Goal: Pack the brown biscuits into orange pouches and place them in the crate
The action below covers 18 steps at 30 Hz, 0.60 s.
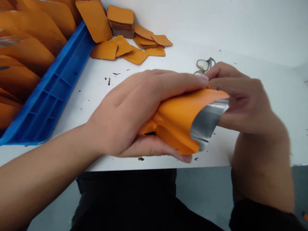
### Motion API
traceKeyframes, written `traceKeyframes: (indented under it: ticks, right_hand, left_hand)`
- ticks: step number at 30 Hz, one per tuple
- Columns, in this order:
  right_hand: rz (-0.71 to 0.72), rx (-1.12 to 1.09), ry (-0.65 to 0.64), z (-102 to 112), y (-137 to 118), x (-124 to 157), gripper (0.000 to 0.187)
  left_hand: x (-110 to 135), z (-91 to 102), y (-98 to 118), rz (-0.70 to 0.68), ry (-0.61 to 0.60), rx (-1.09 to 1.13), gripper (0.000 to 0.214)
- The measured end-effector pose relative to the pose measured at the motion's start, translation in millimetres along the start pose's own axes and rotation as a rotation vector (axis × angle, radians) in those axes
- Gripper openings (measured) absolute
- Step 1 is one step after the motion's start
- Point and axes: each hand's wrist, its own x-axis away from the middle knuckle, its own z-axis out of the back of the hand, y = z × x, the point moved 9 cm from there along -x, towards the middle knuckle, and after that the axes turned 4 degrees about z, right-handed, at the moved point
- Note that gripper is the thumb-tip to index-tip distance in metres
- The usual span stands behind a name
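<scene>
My left hand is wrapped round an orange foil pouch, fingers over the top and thumb underneath. The pouch lies sideways, and its mouth gapes to the right, showing a silver lining. My right hand is closed at the far side of that mouth, its curled fingers against the pouch's edge. The pouch hides part of those fingers. Some dark print shows near the left thumb.
A blue plastic crate at the left holds many orange pouches. Behind it are a stack of orange packets and loose flat ones. Glasses lie beyond my hands. Dark crumbs dot the white table.
</scene>
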Motion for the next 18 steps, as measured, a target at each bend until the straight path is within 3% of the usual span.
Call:
traceKeyframes:
  ticks: [4,10,13,18]
  right_hand:
    - [-0.082,-0.095,-0.247,-7,3,5,0.025]
    - [-0.069,-0.119,-0.169,-13,-2,3,0.018]
    - [-0.039,-0.105,-0.126,-17,-4,0,0.018]
    - [-0.011,0.068,-0.103,-18,-2,0,0.036]
  left_hand:
    - [1,14.0,2,-0.048,0.031,0.033,0.072]
    - [0,26.6,16,-0.305,0.063,0.064,0.064]
    - [2,26.1,7,-0.270,0.080,0.058,0.074]
    - [8,25.4,-2,-0.172,0.111,0.068,0.079]
